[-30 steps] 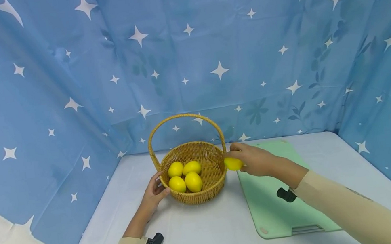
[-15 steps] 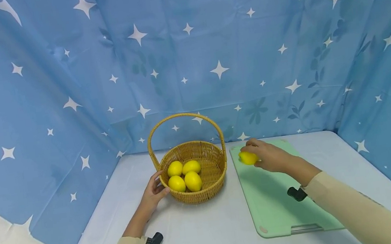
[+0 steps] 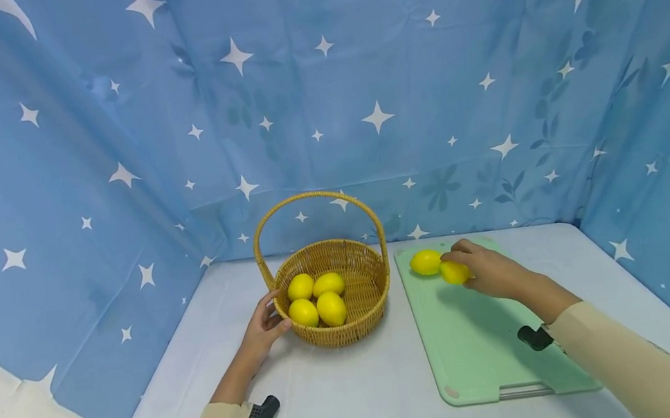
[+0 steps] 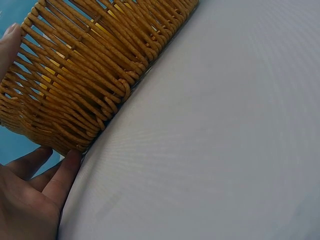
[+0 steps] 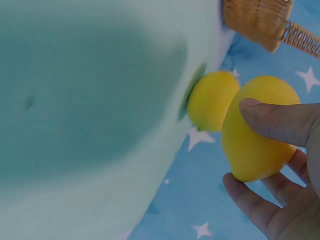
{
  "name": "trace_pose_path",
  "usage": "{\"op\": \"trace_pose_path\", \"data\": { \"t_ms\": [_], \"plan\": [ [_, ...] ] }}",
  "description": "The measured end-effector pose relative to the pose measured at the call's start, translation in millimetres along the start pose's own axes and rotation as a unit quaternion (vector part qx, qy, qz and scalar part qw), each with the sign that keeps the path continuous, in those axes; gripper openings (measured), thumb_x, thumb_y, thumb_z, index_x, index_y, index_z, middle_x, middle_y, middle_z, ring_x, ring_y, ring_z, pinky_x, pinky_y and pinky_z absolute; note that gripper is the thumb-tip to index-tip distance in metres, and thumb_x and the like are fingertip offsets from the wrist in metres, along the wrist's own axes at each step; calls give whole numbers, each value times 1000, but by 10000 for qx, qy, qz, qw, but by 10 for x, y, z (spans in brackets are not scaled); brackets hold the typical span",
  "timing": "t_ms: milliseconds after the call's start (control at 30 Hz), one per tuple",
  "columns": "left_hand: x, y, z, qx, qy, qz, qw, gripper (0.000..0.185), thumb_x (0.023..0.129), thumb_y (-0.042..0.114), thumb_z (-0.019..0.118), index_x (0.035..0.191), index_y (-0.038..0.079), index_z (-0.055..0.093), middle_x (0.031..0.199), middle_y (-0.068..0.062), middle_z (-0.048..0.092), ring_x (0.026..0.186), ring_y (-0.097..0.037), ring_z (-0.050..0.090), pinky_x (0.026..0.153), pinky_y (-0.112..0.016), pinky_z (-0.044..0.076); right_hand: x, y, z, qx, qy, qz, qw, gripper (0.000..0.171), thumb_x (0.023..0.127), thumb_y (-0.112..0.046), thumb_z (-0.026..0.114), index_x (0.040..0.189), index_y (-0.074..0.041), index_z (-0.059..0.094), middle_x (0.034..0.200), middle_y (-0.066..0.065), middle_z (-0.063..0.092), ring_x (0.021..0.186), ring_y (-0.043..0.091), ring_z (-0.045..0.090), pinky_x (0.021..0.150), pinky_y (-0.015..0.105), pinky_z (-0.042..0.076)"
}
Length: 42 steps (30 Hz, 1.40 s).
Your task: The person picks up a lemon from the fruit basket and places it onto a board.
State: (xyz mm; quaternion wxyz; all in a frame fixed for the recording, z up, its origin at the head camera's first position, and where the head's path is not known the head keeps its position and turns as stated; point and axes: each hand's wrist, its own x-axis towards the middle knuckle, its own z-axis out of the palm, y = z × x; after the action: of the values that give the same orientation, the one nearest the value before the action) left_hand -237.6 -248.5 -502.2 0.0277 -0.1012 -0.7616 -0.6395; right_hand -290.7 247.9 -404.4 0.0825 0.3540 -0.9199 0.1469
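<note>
My right hand (image 3: 486, 273) pinches a yellow lemon (image 3: 455, 272) between thumb and fingers over the far part of the green cutting board (image 3: 485, 358). Just left of it, a second lemon (image 3: 426, 262) lies near the board's far left corner. In the right wrist view the thumb presses the near side of the held lemon (image 5: 260, 135), which partly overlaps the other lemon (image 5: 212, 100). My left hand (image 3: 258, 333) holds the left side of the wicker basket (image 3: 341, 336), thumb at the rim, fingers lower against its wall in the left wrist view. Several lemons (image 3: 331, 309) sit in the basket's left half.
The basket's tall arched handle (image 3: 312, 195) rises above it. A white cloth (image 3: 359, 401) covers the table, and a blue curtain (image 3: 307, 87) with white stars stands close behind and at both sides. Each wrist carries a black camera mount (image 3: 264, 410).
My right hand has moved right with a lemon, from beside the basket's right rim to over the board. Another lemon now shows on the board. The left hand and basket stay put.
</note>
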Motion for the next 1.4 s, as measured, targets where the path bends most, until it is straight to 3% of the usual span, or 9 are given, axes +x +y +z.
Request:
{"op": "trace_pose_path", "data": {
  "t_ms": [100,433,633,700,833,1000,1200,1400],
  "plan": [
    [-4,8,-2,-17,-11,-83,10000,69,92,23,70,150,30,33,152,-22,30,131,-40,41,103,-55,37,-60,106,20,-12,-11,142,9999,56,77,7,76,129,-4,59,122,14,51,105,33,55,86,51,51],
    [17,35,-3,-132,-104,-142,9998,70,95,12,66,152,22,28,154,-22,27,133,-40,38,104,-51,38,-174,448,52,-120,82,523,9985,55,74,3,78,126,-2,62,119,16,55,106,40,50,88,59,45],
    [-6,235,65,-146,-265,-155,9994,72,95,9,65,154,13,23,153,-28,25,133,-45,37,104,-52,38,-208,595,19,-217,23,804,9965,57,74,3,78,128,-2,61,122,20,55,107,43,48,89,61,43],
    [-7,224,81,-107,-203,-126,9997,71,95,12,65,153,15,25,153,-27,27,132,-44,38,103,-52,39,-194,633,6,-243,30,816,9964,57,74,3,79,128,-2,61,122,21,55,108,43,48,90,61,42],
    [7,54,30,-26,-108,-67,9999,71,94,19,67,153,22,27,153,-23,28,133,-41,39,103,-51,39,-118,687,56,-213,59,933,9954,56,75,4,79,127,-2,62,122,20,56,109,43,48,92,60,42],
    [-83,46,-93,150,41,-158,9998,69,95,15,65,153,21,27,153,-24,28,133,-42,38,103,-53,38,32,686,214,-37,-100,1091,9940,55,77,3,77,130,-4,61,124,18,55,113,42,47,96,59,41],
    [-58,121,-55,-8,-209,-171,9996,72,96,13,63,155,17,22,154,-25,24,135,-43,35,104,-54,36,49,755,203,-178,-161,1413,9897,55,78,2,75,131,-4,60,129,20,53,118,44,44,97,61,39],
    [-89,274,20,-78,-228,-161,9996,72,95,10,64,154,12,22,152,-28,26,133,-45,36,104,-54,36,70,840,158,-127,-233,1398,9898,54,80,4,72,132,-2,58,129,24,52,118,47,43,97,63,37]
  ]
}}
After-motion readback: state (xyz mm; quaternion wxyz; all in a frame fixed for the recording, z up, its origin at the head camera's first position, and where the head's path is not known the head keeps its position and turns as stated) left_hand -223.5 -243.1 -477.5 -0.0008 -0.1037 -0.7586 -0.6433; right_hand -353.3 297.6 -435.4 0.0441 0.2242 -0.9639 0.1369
